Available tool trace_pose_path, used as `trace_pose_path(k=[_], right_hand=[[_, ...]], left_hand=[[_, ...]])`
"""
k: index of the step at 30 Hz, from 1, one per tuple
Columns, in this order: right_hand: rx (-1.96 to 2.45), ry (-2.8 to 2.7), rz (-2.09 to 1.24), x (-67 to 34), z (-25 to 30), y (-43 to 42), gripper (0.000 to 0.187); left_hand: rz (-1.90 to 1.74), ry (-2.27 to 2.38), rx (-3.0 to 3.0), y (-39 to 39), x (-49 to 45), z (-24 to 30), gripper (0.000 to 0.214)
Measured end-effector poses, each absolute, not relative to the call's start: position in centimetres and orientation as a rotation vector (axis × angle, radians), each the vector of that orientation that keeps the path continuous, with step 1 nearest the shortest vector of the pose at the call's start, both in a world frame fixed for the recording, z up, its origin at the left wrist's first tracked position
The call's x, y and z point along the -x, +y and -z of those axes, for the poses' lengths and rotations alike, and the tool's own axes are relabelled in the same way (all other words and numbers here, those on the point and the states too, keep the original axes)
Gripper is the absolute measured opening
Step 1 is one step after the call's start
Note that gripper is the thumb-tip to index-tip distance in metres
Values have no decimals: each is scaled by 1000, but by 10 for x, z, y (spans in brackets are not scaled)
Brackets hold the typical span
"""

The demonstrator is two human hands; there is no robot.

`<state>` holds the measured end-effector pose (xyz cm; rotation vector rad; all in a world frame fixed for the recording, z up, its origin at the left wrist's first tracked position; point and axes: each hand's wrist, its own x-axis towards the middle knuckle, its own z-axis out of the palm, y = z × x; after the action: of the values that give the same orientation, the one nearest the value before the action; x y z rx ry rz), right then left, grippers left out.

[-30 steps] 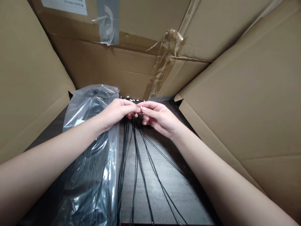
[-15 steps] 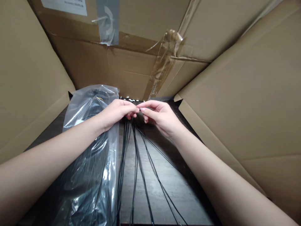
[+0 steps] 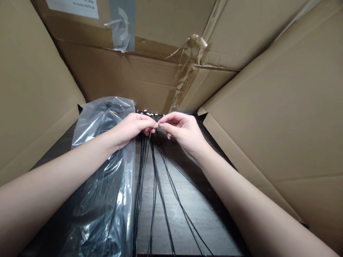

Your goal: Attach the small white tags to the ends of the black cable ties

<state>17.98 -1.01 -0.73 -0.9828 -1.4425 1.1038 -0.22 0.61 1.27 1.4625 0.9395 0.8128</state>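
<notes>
Both hands meet fingertip to fingertip over the dark table, beyond the near ends of the cables. My left hand (image 3: 138, 125) is closed in a pinch, and a thin black cable (image 3: 150, 135) runs out from beneath its fingers. Facing it, my right hand (image 3: 182, 130) pinches with thumb and forefinger at a tiny pale piece (image 3: 158, 124) between the two hands. That piece is too small to name and mostly covered by fingertips. Several black cables (image 3: 160, 192) fan out below the hands toward the table's front edge. Small white cable ends (image 3: 148, 114) lie just behind the hands.
A clear plastic bag (image 3: 107, 214) with coiled black cables inside lies on the left, under my left forearm. Cardboard walls stand at the left (image 3: 32, 89), back (image 3: 150, 71) and right (image 3: 289, 107). The dark table (image 3: 184, 217) shows between the cables.
My right hand's forefinger and thumb have shifted slightly and the other fingers have moved a little. My left hand stays nearly in place. The cables and bag look unchanged.
</notes>
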Motion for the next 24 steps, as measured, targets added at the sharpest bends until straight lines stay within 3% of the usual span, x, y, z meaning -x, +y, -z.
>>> trace_pose_path(k=[24], right_hand=[[1043,-1583,-854,-177,4,-15,7]], left_hand=[[-777,852,-1550,11,4,-8,27]])
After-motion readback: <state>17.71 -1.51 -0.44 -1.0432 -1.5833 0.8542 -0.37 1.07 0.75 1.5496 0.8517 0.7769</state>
